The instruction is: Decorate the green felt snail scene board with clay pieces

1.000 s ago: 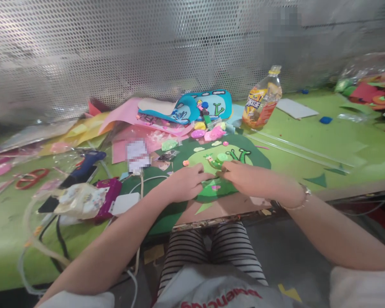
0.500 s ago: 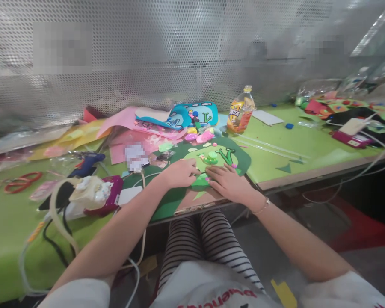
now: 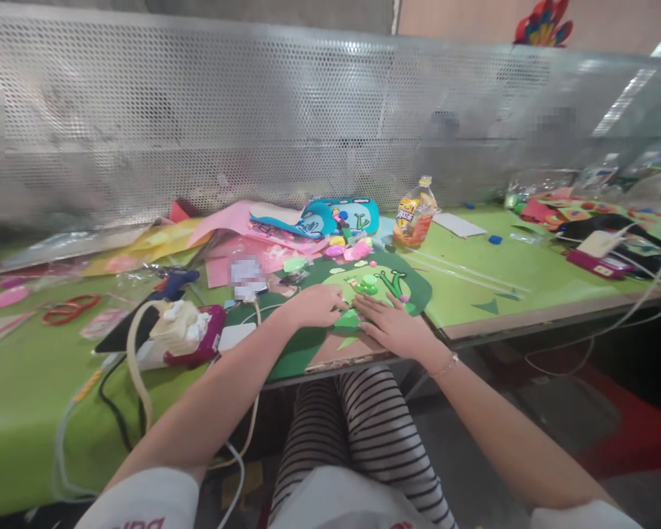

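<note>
A dark green felt piece (image 3: 413,283) with light green shapes and a small frog figure (image 3: 366,284) lies at the table's front edge. My left hand (image 3: 313,306) rests on it with fingers curled, pinching at a small light green felt shape (image 3: 348,319). My right hand (image 3: 392,327) lies flat beside it, fingers stretched out and pressing on the felt near the same shape.
A juice bottle (image 3: 414,214), a blue pencil case (image 3: 336,214), pink and yellow felt sheets (image 3: 220,220), a blue glue gun (image 3: 173,281), red scissors (image 3: 69,309), a maroon device with cables (image 3: 198,342). A perforated metal screen (image 3: 253,125) stands behind. More craft pieces lie far right (image 3: 584,213).
The view has tilted up and pulled back, showing more of the screen and the table's right side. My right hand has flattened out on the felt; my left stays put.
</note>
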Demonstrator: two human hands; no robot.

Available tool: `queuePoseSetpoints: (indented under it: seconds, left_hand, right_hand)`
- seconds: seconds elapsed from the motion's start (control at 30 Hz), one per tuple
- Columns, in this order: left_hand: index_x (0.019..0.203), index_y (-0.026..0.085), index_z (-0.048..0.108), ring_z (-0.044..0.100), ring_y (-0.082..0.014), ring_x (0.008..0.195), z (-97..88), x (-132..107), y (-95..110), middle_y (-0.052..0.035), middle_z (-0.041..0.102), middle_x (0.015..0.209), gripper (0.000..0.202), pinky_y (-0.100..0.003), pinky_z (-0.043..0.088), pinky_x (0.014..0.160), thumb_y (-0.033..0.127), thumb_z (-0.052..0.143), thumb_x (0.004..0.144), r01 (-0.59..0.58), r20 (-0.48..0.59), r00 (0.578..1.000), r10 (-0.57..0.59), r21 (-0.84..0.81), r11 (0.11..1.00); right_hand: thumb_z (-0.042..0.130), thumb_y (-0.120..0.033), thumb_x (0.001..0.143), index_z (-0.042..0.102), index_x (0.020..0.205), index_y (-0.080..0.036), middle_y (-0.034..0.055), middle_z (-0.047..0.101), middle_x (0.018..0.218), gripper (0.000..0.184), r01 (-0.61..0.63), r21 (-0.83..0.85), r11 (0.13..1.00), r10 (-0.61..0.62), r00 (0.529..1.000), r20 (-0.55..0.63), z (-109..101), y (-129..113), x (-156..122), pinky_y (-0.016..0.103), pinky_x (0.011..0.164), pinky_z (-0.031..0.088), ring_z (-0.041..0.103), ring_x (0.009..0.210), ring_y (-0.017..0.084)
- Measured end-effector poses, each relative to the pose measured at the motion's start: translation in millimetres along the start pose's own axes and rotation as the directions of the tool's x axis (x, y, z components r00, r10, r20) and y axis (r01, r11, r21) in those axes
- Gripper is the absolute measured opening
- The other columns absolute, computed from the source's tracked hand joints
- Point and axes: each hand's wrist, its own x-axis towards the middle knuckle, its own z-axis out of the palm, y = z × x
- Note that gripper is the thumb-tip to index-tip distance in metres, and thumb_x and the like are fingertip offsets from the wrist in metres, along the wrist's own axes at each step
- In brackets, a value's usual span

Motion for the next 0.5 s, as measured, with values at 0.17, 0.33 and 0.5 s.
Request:
queuePoseSetpoints:
  seconds: [0.17,0.33,0.5]
  left_hand:
    - [0.103,0.028,0.069,0.056,-0.0153,0.079,0.0,0.1,-0.8,-0.0036,0.057,0.09,0.038,-0.026,0.04,0.069,0.019,0.042,0.077,0.005,-0.013,1.0,-0.005,0.0,1.0]
    - [0.087,0.024,0.072,0.056,-0.0152,0.075,-3.5,0.3,2.3,-0.0035,0.057,0.081,0.032,-0.025,0.04,0.067,0.019,0.043,0.076,0.014,0.024,1.0,-0.015,0.023,1.0]
    - [0.086,0.023,0.071,0.056,-0.0153,0.075,-7.6,-1.3,4.9,-0.0038,0.061,0.084,0.031,-0.025,0.04,0.065,0.02,0.042,0.076,0.041,0.03,0.999,-0.042,0.039,0.998]
  right_hand:
    - [0.022,-0.045,0.097,0.033,0.143,-0.021,0.0049,0.033,0.148,0.053,0.032,0.017,0.999,-0.033,0.999,0.034,0.1,0.3,0.6,0.053,0.113,0.01,0.029,0.137,0.019]
    - [0.022,-0.046,0.097,0.028,0.145,-0.022,0.0049,0.031,0.149,0.054,0.04,0.024,0.999,-0.041,0.999,0.036,0.6,0.3,1.3,0.055,0.112,0.014,0.028,0.137,0.021]
    - [0.024,-0.049,0.095,0.028,0.145,-0.023,0.0058,0.031,0.149,0.056,0.03,0.014,0.999,-0.03,0.999,0.025,3.3,1.7,2.5,0.056,0.109,0.019,0.027,0.138,0.023]
